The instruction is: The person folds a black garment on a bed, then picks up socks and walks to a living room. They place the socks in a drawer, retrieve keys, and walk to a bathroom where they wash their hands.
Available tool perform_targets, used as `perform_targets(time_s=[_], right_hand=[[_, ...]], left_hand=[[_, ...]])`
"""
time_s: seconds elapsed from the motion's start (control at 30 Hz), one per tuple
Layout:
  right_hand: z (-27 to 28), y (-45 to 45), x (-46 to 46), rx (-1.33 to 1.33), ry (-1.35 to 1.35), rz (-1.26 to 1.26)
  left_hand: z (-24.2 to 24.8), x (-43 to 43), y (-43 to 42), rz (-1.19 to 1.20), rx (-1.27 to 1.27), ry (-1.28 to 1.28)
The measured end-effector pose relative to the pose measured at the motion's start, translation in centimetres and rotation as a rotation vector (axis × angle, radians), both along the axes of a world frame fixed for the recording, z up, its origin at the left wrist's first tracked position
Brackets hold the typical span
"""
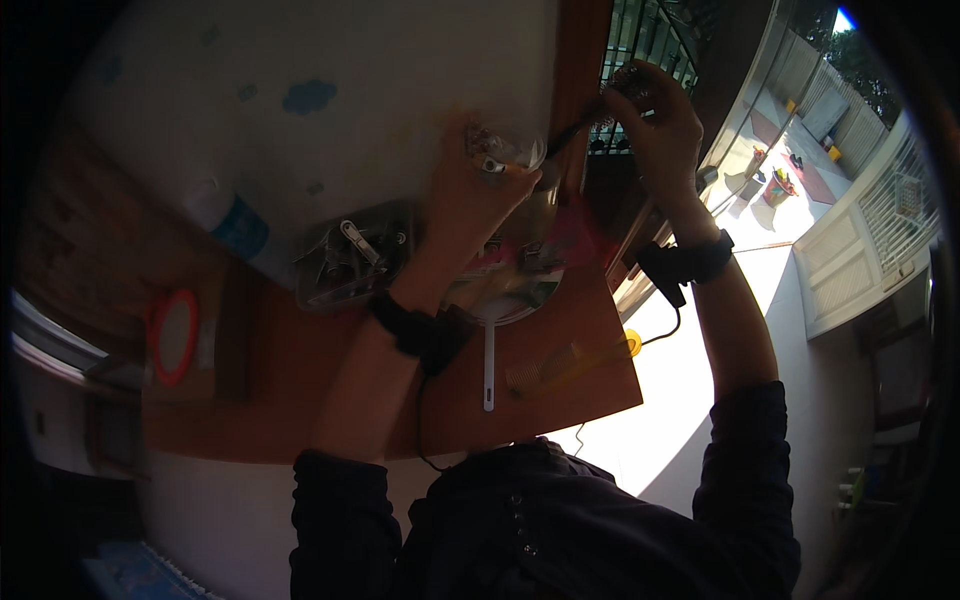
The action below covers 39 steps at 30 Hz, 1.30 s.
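My left hand [480, 187] is closed around a clear plastic container [525, 146], which seems to have small things in it; a small white-ended piece [492, 166] shows by the fingers. Up and to the right, my right hand [664, 127] pinches a dark, glittery object [630, 82] that I cannot name. A dark strip [574, 131] runs from near the container towards my right fingers. Below my left hand lies a round mirror with a white handle [489, 367]. A yellow comb [544, 373] rests to the right of that handle.
A clear tray [315, 292] of metal clips stands left of my left forearm. Further left are a white and blue bottle [244, 229] and a red-rimmed round mirror [154, 337] by a cardboard box [202, 375]. A pink item [577, 232] lies near the right edge of the wooden table [300, 420].
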State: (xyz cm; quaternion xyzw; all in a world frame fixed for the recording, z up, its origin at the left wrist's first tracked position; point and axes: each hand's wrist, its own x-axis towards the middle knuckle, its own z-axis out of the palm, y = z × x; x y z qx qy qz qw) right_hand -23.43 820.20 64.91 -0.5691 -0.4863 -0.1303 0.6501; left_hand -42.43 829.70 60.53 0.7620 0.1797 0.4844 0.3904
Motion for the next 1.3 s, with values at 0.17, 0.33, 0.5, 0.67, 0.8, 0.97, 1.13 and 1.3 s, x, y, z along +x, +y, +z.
perform_targets(time_s=[0.17, 0.33, 0.5, 0.67, 0.8, 0.97, 1.13, 1.3], right_hand=[[0.1, -1.4, 1.5, 0.082, 0.021, -0.03], [-0.8, -2.4, 2.4, 0.167, 0.09, 0.078], [-1.1, -2.1, 1.9, 0.183, 0.117, 0.144], [-1.9, 1.8, 1.4, 0.031, -0.009, 0.196], [-4.1, 5.3, 0.8, -0.202, -0.057, 0.126], [-6.3, 7.2, 0.1, -0.382, -0.153, 0.09], [-6.6, 5.8, 0.0, -0.387, -0.322, -0.056], [-6.1, 3.7, 0.5, -0.168, -0.362, 0.048]], left_hand=[[0.2, 3.8, 0.9, 0.127, 0.151, 0.031], [0.2, 3.0, 0.2, 0.035, 0.006, 0.056], [0.2, -1.8, -0.5, -0.09, -0.196, 0.002], [-1.3, -5.7, 0.2, 0.086, -0.184, 0.061], [-3.5, -7.3, 1.0, 0.248, -0.095, 0.137], [-6.5, -8.0, 1.4, 0.256, -0.139, 0.188], [-8.3, -7.4, 2.1, 0.267, 0.074, 0.135], [-9.0, -6.9, 3.1, 0.288, 0.014, 0.247]])
